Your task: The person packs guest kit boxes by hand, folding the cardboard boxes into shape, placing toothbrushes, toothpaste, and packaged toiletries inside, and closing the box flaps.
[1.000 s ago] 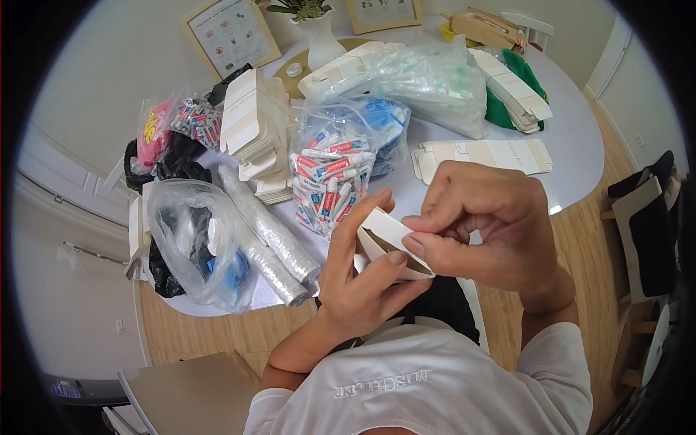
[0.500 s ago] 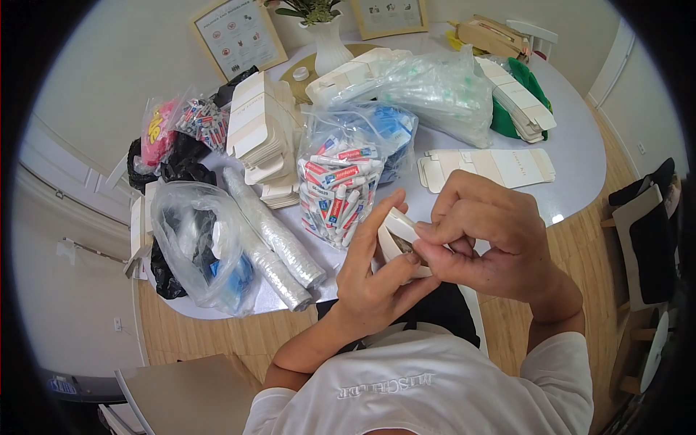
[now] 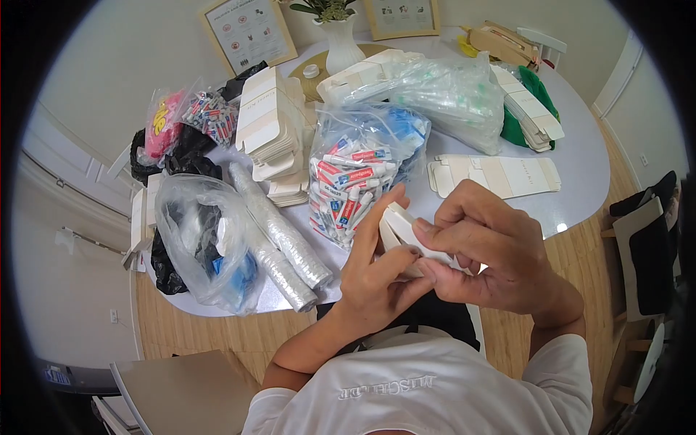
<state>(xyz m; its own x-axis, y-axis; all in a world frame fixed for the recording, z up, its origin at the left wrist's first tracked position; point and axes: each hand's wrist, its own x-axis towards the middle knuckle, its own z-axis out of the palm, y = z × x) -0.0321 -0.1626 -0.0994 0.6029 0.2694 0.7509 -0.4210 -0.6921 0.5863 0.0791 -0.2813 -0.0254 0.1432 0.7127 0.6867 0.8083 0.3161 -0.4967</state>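
Observation:
A small white box (image 3: 396, 226) is between my two hands, its end turned up toward me. My left hand (image 3: 373, 272) is wrapped round the box from the left, with the thumb across its near side. My right hand (image 3: 489, 246) pinches the box's end flap with thumb and finger, and the flap lies nearly over the opening. What is inside the box cannot be seen. Just beyond my left hand stands a clear bag of toothpaste tubes (image 3: 351, 177). Past my right hand, flat white cartons (image 3: 500, 176) lie on the table.
On the white table (image 3: 580, 174) are stacked flat cartons (image 3: 264, 119), two silvery rolls (image 3: 279, 243), an open clear bag (image 3: 203, 246), a large bag of clear packets (image 3: 453, 98) and a white vase (image 3: 342, 45). A chair (image 3: 638, 254) stands at the right.
The flap has come down over the box's opening, which showed wider before. The tabletop objects have shifted slightly right in view.

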